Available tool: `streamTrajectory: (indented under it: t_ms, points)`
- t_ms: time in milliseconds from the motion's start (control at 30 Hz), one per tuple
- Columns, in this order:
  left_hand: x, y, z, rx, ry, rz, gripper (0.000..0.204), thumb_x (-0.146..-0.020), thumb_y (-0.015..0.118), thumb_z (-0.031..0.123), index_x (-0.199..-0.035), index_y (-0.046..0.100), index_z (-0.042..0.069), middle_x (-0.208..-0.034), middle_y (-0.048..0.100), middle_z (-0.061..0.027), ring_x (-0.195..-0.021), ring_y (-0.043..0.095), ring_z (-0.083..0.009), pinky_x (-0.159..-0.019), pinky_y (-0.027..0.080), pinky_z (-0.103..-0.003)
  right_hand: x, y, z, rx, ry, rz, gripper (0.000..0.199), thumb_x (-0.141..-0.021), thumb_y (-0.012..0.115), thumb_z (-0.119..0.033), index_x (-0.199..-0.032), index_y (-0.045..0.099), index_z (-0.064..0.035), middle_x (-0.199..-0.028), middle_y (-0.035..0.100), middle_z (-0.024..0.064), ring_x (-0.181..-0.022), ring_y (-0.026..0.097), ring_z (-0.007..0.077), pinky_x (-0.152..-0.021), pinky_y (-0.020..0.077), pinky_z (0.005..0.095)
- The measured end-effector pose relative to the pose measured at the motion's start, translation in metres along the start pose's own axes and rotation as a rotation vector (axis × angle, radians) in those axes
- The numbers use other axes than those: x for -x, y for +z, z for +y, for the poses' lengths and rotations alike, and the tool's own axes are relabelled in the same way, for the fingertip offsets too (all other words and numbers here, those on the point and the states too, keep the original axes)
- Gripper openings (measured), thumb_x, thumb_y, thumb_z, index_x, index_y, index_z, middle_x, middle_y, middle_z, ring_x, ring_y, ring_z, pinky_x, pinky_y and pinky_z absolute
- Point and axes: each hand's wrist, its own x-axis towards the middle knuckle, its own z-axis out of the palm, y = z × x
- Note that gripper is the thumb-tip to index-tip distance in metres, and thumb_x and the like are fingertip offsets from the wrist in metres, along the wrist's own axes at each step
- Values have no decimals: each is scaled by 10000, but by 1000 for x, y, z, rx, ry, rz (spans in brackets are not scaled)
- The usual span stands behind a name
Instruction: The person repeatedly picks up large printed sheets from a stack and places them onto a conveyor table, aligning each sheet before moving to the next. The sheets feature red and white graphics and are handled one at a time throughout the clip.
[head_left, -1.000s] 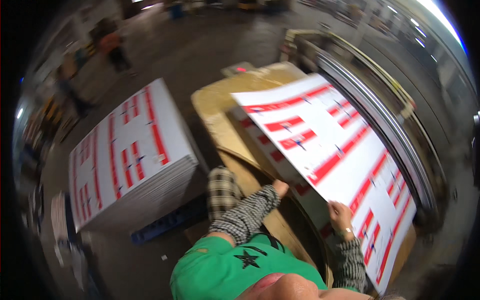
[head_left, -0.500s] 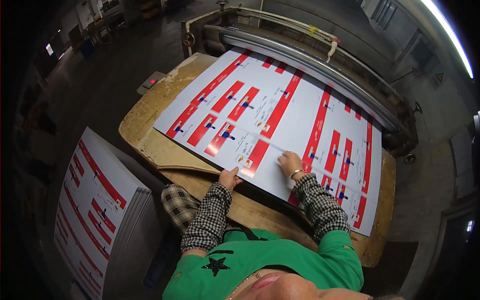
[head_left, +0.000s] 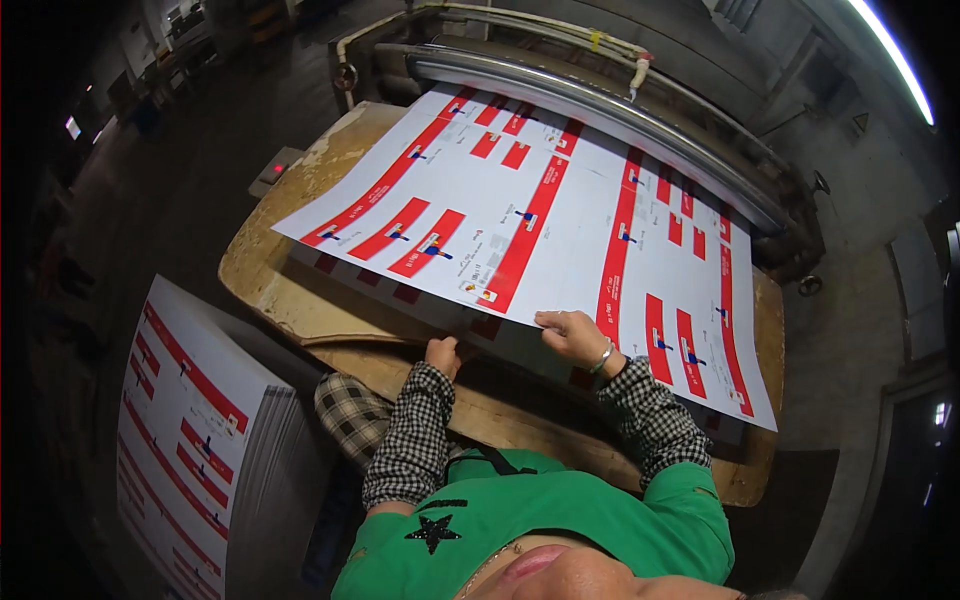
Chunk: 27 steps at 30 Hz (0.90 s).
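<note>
A large printed sheet (head_left: 560, 230), white with red bands and small blue marks, slopes from the metal roller (head_left: 610, 110) toward me. Its near edge is lifted, and my right hand (head_left: 573, 336) pinches that edge near its middle. Beneath it, a second printed sheet (head_left: 487, 327) lies in shadow on the worn wooden table (head_left: 300, 300). At this lower sheet's near edge my left hand (head_left: 443, 356) is closed, with curled fingers; the fingertips are partly hidden. A silvery bangle circles my right wrist.
A tall stack of similar printed sheets (head_left: 180, 420) stands at my left, below table height. The roller machine's frame and pale pipe (head_left: 500, 18) span the far side. A small box with a red light (head_left: 276, 170) sits by the table's left edge.
The upper sheet's near edge has risen, showing the sheet below. My right hand, previously resting on the sheets, now grips that edge. My left hand has shifted slightly left.
</note>
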Motion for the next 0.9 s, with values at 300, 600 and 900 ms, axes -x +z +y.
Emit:
streamTrajectory:
  t_ms: [300,600,900]
  points:
    - [17,34,16,-227,24,143,296,-845,485,147,-995,437,-104,-780,518,-135,-607,507,-176,-638,502,-375,8,63,36,-80,-115,129,313,-699,598,-157,-968,612,2,-1120,580,185,-1036,560,308,-867,459,325]
    - [31,42,28,-81,-9,-96,336,-907,455,116,-1204,406,-32,-1096,563,-156,-945,611,-270,-727,549,-385,-68,59,80,15,241,402,419,-688,654,-300,-966,592,8,-1005,574,214,-1005,518,340,-906,407,401]
    - [31,32,25,-93,3,-244,262,-846,553,89,-1084,520,-14,-919,622,-79,-750,603,-140,-652,511,-283,-26,67,47,317,-222,-36,533,-652,693,-396,-986,557,-4,-1151,481,223,-1065,466,369,-943,382,406]
